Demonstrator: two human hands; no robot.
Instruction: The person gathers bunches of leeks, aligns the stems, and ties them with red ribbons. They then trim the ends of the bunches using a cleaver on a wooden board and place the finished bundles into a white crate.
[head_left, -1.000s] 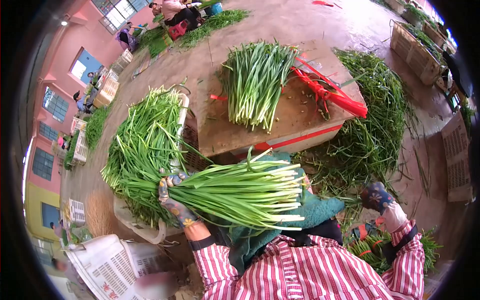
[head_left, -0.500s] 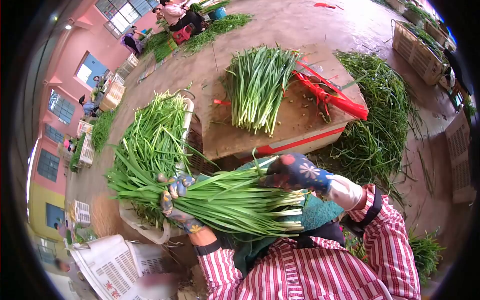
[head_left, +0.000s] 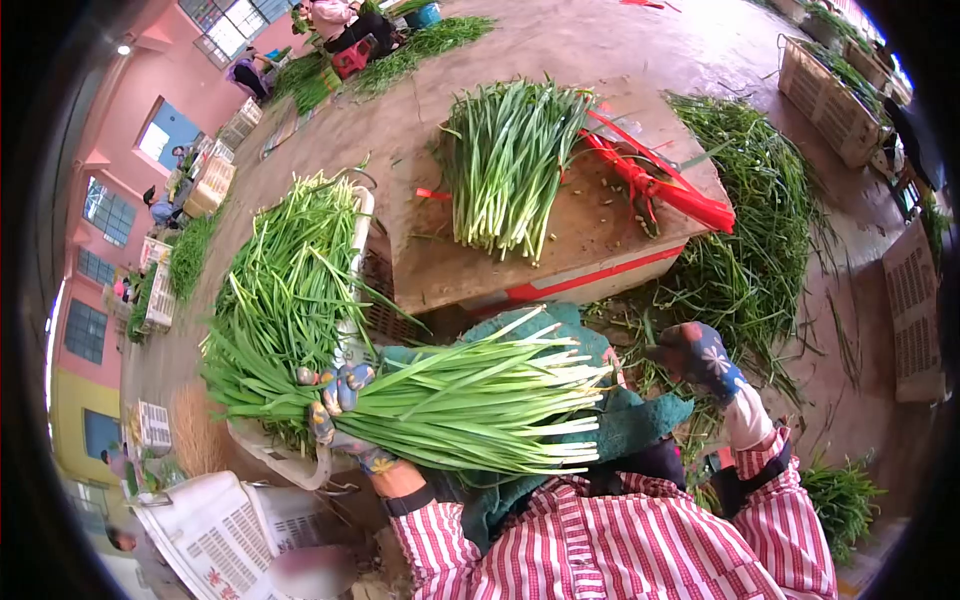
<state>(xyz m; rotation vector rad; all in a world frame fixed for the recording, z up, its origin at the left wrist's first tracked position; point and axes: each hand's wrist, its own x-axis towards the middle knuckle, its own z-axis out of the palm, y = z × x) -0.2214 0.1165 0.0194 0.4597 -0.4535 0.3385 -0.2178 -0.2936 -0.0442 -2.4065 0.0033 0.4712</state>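
My left hand (head_left: 342,405), in a patterned glove, is closed around a loose bunch of green chives (head_left: 470,405). The bunch lies across my lap over a teal cloth (head_left: 640,420), its pale stem ends pointing right and its leaves to the left. My right hand (head_left: 703,362), also gloved, is off to the right, apart from the bunch and above scattered greens. Its fingers are curled together; what they hold, if anything, I cannot make out. Ahead, a bundle of chives (head_left: 510,170) rests on a low board-topped stand (head_left: 425,265).
Red ties (head_left: 680,205) lie on the stand's right side. A white crate (head_left: 362,225) heaped with chives is at the left. Loose greens (head_left: 750,230) cover the floor at right. An upturned white crate (head_left: 205,530) sits lower left. Other people work farther back.
My right hand has left the stem ends of the bunch and moved right and slightly down. My left hand keeps its grip on the chives. The view has shifted slightly.
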